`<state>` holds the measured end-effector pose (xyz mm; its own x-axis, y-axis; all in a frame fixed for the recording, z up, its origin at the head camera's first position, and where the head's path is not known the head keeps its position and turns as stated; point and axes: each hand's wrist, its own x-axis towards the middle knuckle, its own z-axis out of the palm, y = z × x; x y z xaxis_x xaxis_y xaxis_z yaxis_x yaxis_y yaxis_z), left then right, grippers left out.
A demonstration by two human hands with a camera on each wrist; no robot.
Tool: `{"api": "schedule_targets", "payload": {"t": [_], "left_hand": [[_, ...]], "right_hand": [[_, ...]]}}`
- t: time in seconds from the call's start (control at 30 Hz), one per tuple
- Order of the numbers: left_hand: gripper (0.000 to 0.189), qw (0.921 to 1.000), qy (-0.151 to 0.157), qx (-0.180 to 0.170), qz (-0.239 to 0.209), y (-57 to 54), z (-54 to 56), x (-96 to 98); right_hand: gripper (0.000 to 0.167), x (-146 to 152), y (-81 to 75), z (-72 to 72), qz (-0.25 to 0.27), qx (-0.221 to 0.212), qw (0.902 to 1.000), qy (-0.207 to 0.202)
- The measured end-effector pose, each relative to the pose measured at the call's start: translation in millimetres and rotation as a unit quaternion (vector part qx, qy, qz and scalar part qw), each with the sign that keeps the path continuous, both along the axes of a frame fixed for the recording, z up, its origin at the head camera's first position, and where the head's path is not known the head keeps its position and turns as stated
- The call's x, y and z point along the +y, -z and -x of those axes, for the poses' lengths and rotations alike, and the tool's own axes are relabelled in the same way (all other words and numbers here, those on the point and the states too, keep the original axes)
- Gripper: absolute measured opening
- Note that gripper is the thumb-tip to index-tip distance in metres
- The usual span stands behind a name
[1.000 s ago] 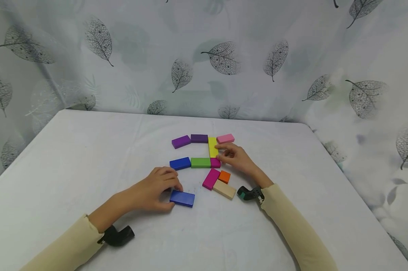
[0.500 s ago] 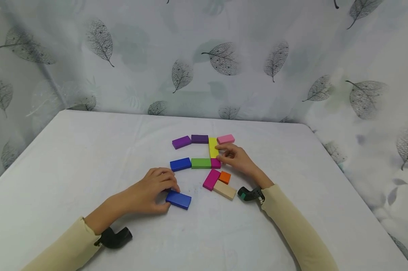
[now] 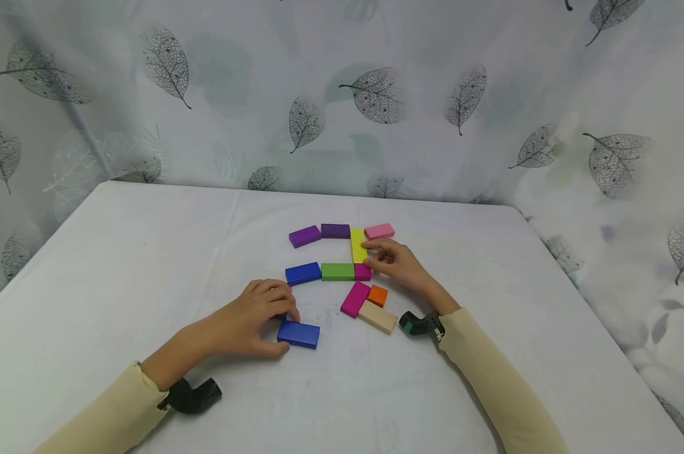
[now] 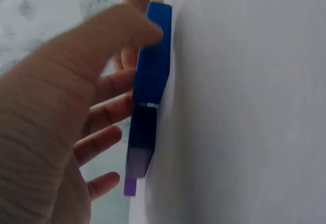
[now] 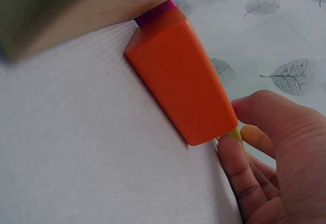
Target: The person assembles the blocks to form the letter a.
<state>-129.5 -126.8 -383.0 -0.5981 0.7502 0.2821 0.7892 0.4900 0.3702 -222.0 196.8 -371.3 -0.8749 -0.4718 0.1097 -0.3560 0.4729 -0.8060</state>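
Observation:
My left hand (image 3: 257, 321) pinches a blue block (image 3: 298, 335) near the middle of the table, thumb on the near side and index finger on the far side. In the left wrist view a dark block (image 4: 142, 132) sits right beside that blue block; from the head view the hand mostly hides it. My right hand (image 3: 395, 263) rests at the right side of an upright-lying yellow block (image 3: 358, 246), index fingertip touching it and thumb beside a small magenta block (image 3: 362, 272). Its fingers are loosely bent. A green block (image 3: 337, 272) and second blue block (image 3: 303, 273) continue leftward.
Nearer me lie a longer magenta block (image 3: 356, 299), an orange block (image 3: 378, 296) and a beige block (image 3: 377, 316), touching. Two purple blocks, one lighter (image 3: 305, 236) and one darker (image 3: 335, 231), and a pink block (image 3: 379, 231) stand at the back. Leaf-patterned cloth (image 3: 217, 126) hangs behind.
My left hand has shifted the blue block slightly left, turning it first one way and then a little back. The right hand has stayed in place.

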Motion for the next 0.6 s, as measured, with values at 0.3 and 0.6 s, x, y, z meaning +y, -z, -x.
{"api": "schedule_targets", "payload": {"t": [0.3,0.6], "left_hand": [[0.035,0.9972,-0.046,-0.051,-0.031,-0.2,7.2,-16.9],[0.029,0.9972,-0.049,-0.038,-0.041,3.5,13.2,-24.6]], "right_hand": [[0.04,0,0.7,-0.2,0.003,-0.01,0.9999,0.005],[0.039,0,-0.3,-0.6,0.005,-0.008,0.9999,0.005]]}}
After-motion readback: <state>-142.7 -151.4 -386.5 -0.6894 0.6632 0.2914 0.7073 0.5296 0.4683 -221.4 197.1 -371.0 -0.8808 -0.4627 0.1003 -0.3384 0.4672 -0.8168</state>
